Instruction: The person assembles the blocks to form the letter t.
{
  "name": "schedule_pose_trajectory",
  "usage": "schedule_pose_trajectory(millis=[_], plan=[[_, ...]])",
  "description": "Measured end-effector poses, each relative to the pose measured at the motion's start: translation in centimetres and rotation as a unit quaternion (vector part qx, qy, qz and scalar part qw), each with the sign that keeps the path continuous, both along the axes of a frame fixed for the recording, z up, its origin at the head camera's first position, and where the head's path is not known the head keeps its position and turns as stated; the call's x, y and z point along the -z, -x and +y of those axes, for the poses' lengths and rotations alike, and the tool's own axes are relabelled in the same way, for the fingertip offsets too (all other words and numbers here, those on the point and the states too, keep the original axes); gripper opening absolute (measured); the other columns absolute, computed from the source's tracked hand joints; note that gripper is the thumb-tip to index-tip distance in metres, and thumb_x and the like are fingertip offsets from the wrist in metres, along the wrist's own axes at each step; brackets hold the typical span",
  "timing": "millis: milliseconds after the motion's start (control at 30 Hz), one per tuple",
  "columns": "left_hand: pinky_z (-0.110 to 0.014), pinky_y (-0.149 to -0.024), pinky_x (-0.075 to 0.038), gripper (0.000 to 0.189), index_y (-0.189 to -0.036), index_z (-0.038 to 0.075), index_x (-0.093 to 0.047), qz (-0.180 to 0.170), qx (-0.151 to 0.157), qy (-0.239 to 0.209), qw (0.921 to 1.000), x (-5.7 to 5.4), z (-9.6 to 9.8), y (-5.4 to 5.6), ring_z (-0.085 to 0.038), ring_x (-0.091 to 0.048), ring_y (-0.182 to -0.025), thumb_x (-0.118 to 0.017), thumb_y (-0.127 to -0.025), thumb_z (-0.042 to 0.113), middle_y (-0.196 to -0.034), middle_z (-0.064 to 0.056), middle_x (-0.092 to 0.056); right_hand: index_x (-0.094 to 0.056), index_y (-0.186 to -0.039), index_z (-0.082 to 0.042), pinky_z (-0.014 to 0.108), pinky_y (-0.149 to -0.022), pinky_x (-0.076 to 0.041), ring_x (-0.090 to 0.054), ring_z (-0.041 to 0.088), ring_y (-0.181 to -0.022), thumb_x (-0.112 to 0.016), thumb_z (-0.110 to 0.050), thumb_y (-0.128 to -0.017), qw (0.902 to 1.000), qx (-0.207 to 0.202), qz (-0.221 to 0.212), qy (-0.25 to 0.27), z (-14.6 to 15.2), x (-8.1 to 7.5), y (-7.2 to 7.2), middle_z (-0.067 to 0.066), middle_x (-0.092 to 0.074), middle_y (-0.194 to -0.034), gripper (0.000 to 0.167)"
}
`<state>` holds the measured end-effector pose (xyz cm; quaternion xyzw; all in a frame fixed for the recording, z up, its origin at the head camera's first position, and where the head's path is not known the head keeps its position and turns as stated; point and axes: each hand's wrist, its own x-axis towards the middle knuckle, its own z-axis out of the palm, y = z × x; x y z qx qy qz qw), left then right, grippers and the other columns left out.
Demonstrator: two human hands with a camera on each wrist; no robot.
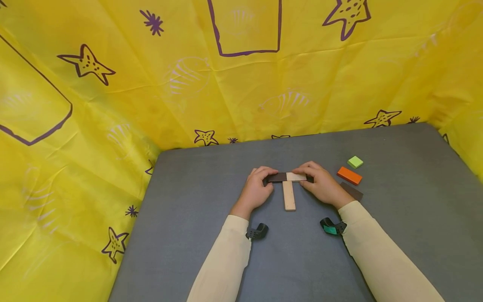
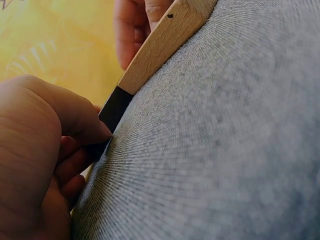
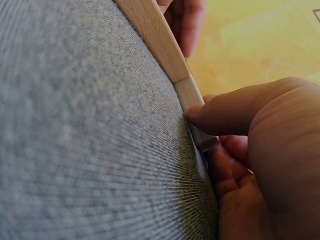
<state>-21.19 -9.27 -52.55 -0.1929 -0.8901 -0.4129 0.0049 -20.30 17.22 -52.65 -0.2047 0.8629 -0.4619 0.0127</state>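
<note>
Three flat wooden blocks lie on the grey table in a T shape in the head view. The crossbar is a dark block (image 1: pixel 277 177) on the left, end to end with a pale block (image 1: pixel 296 176). A natural wood block (image 1: pixel 289 196) forms the stem, its far end against their seam. My left hand (image 1: pixel 258 187) pinches the dark block (image 2: pixel 115 107) near its outer end, thumb on the near side. With thumb and fingers, my right hand (image 1: pixel 320 183) grips the pale block (image 3: pixel 189 95) at its outer end. Some fingers are hidden behind the blocks.
Right of my right hand lie an orange block (image 1: pixel 349 175), a small green block (image 1: pixel 355 162) and a dark brown block (image 1: pixel 351 191), partly covered by my wrist. A yellow patterned cloth (image 1: pixel 241 92) hangs behind the grey table (image 1: pixel 181 201).
</note>
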Motion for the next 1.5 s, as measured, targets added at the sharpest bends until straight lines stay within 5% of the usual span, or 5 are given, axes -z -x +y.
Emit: schedule_pose_trajectory(millis=[1133, 1500], plan=[[-0.049, -0.111, -0.036, 0.042, -0.144, 0.017, -0.073, -0.003, 0.031, -0.002, 0.9995, -0.1, -0.2, -0.4, -0.017, -0.052, -0.132, -0.078, -0.102, 0.017, -0.144, 0.006, -0.067, -0.073, -0.137, -0.002, 0.056, -0.101, -0.045, -0.059, 0.034, -0.117, -0.070, 0.003, -0.103, 0.9997, 0.001, -0.014, 0.019, 0.0, -0.2, -0.2, 0.014, -0.063, -0.132, 0.035], [-0.055, -0.112, -0.032, 0.045, -0.146, 0.013, -0.071, 0.030, 0.047, -0.010, 0.9984, -0.3, 0.2, -1.5, -0.015, -0.045, -0.146, -0.079, -0.103, 0.023, -0.155, 0.006, -0.060, -0.072, -0.139, -0.002, 0.056, -0.104, -0.045, -0.059, 0.032, -0.117, -0.069, 0.001, -0.104, 0.9996, 0.003, -0.001, 0.029, 0.1, -0.2, -0.2, 0.013, -0.065, -0.132, 0.035]])
